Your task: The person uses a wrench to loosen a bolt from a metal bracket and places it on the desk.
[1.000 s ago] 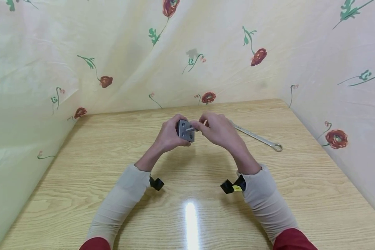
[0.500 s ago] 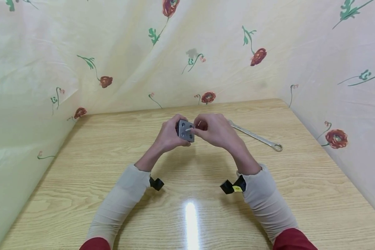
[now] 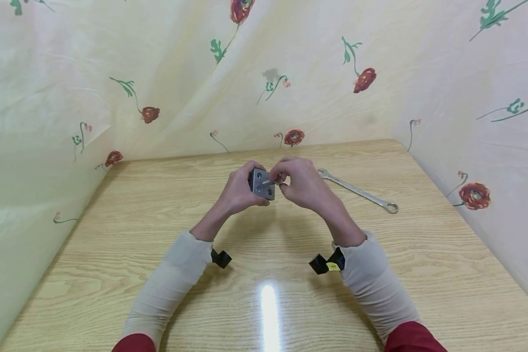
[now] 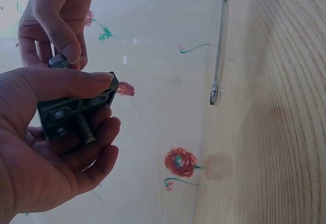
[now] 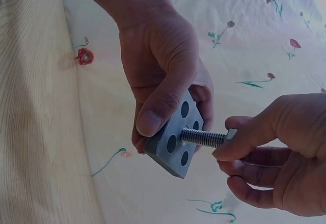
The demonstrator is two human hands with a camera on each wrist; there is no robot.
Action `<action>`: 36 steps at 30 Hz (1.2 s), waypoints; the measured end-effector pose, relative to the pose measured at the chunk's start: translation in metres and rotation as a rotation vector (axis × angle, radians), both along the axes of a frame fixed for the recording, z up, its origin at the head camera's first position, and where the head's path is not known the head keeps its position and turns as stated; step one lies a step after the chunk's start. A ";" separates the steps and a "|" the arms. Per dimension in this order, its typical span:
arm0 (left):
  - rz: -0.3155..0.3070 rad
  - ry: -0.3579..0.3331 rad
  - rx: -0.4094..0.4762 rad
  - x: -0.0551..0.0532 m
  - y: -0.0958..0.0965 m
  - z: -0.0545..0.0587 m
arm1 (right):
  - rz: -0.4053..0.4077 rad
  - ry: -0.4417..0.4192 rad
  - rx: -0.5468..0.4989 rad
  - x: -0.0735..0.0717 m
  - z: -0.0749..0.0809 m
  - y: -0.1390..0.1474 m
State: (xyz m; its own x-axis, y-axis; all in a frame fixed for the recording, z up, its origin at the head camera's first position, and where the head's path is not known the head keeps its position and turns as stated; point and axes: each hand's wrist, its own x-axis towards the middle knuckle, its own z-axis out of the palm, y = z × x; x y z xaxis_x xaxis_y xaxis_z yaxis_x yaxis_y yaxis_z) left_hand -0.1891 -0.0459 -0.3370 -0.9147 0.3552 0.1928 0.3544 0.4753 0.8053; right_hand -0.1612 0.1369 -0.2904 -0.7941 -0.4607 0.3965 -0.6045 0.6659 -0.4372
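Above the tabletop point(image 3: 264, 247), well inside its far edge: a small metal block point(image 5: 178, 127), held in the air by the left hand point(image 3: 239, 189). Left thumb and fingers clamped round its sides. Block: squarish, grey, flat front face; four round dark holes set about the centre. Reverse side, in the left wrist view, appears dark, with hollows and ribs. A bright, coarsely threaded bolt point(image 5: 204, 137) passes through the middle; a length of thread stands out in front, and the threaded end also protrudes at the back. Bolt head faceted, pinched between thumb and forefinger of the right hand point(image 3: 305, 181). Steel wrench point(image 3: 356, 189) lying on the wood beyond the right hand, ring end nearer the person.
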 end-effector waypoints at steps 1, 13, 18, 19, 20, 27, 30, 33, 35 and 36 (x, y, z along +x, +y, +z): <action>-0.001 0.000 -0.001 0.000 0.000 0.000 | 0.004 0.005 0.003 0.000 0.000 0.000; -0.013 0.027 0.005 0.001 0.000 0.000 | -0.037 -0.242 0.034 -0.001 0.004 0.008; -0.013 0.023 0.003 0.001 0.001 0.000 | -0.187 -0.243 0.102 -0.001 0.003 0.006; -0.012 0.024 0.003 0.000 0.001 0.000 | -0.203 -0.235 0.117 -0.001 0.003 0.006; -0.011 0.024 0.003 0.000 0.001 0.000 | -0.216 -0.224 0.130 -0.001 0.002 0.005; -0.011 0.018 0.000 0.000 0.000 -0.001 | -0.231 -0.178 0.122 0.000 0.000 0.004; -0.010 0.020 -0.001 0.000 0.000 -0.001 | -0.220 -0.177 0.115 -0.001 0.000 0.003; -0.007 0.021 -0.003 0.000 -0.001 -0.001 | -0.206 -0.181 0.113 0.000 0.001 0.003; -0.006 0.021 -0.001 0.000 -0.001 -0.001 | -0.195 -0.182 0.109 0.000 0.002 0.003; -0.006 0.023 0.000 0.000 -0.001 -0.001 | -0.188 -0.183 0.104 0.000 0.002 0.003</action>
